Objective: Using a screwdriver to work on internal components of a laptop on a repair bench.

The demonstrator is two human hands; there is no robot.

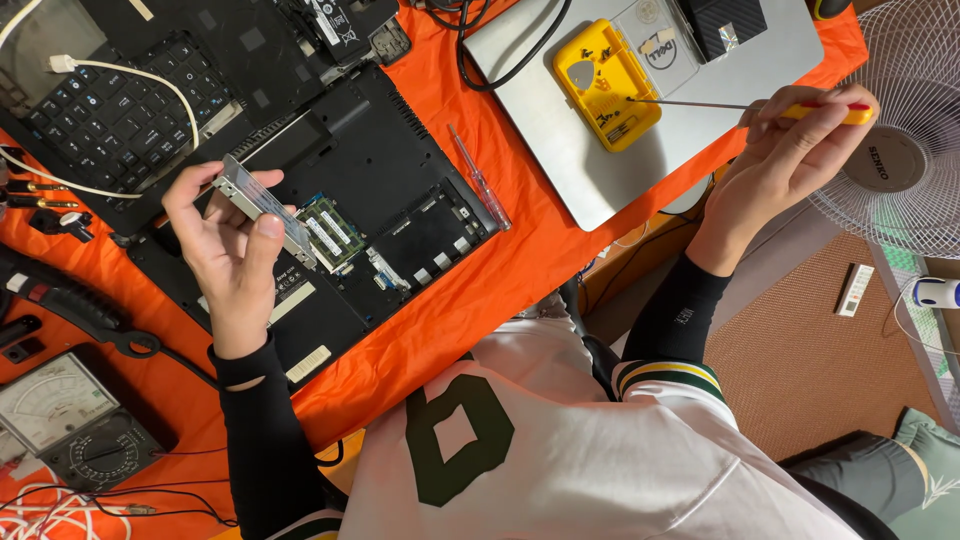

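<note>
- Left hand gripping a silver drive bracket between thumb and fingers, holding it tilted just above the opened black laptop.
- Bracket hovering over the left part of the laptop's open bay, beside the green memory sticks sitting in their slot.
- Right hand clenching a thin screwdriver by its yellow and red handle, fingers wrapped around the grip.
- Screwdriver shaft stretching leftward, tip reaching into the yellow parts tray.
- Yellow tray resting on a closed silver laptop, with small screws lying in its compartments.
- A second, clear-handled screwdriver lying loose on the orange tablecloth, between the two laptops.
- Black laptop lying bottom up, covers removed, showing boards and slots inside.
- A detached keyboard lying at the upper left, a white cable curling across it.
- A meter with a dial sitting at the lower left edge of the cloth, thin wires trailing beside it.
- A white fan standing on the right, just past the right hand.
- Black sleeves covering both forearms, white jersey showing below.
</note>
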